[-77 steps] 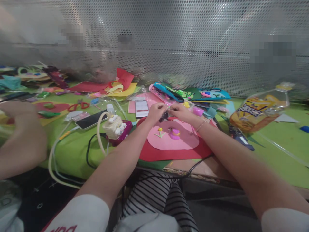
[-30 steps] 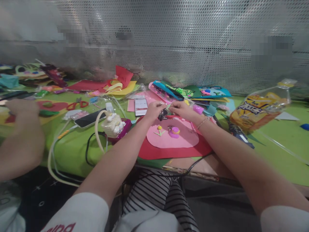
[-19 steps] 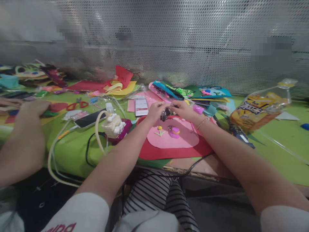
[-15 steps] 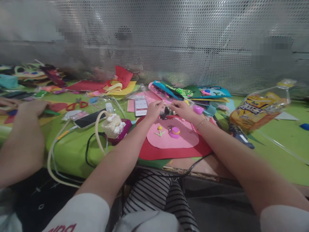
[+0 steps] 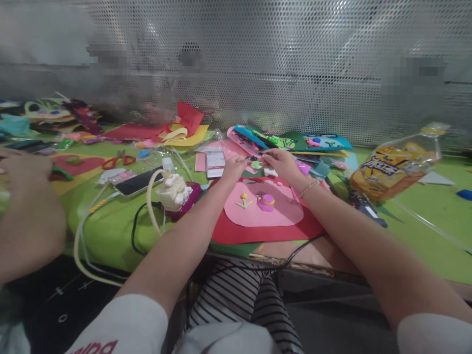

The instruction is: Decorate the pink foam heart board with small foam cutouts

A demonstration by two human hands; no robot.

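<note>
My left hand (image 5: 236, 167) and my right hand (image 5: 278, 161) are close together above the far edge of a pink paper shape (image 5: 239, 219). Both hands are closed in a pinch on a small dark piece (image 5: 252, 159) between their fingertips. The pink shape lies on red paper (image 5: 236, 235). On it are a yellow flower with green leaves (image 5: 244, 200) and a purple snail-like figure (image 5: 266, 202). Small green (image 5: 255, 165) and white (image 5: 271, 172) pieces lie just beneath the hands.
A bottle of orange drink (image 5: 394, 169) leans at the right. Left are a phone (image 5: 136, 182), a charger with cables (image 5: 173, 192) and red scissors (image 5: 118, 160). Another person's arm (image 5: 31, 211) reaches in at far left. Colourful crafts (image 5: 295, 141) lie behind my hands.
The dark piece between my hands looks smaller and sits higher, and the green piece beneath has come into view. The other person's hand has shifted left, uncovering a red shape.
</note>
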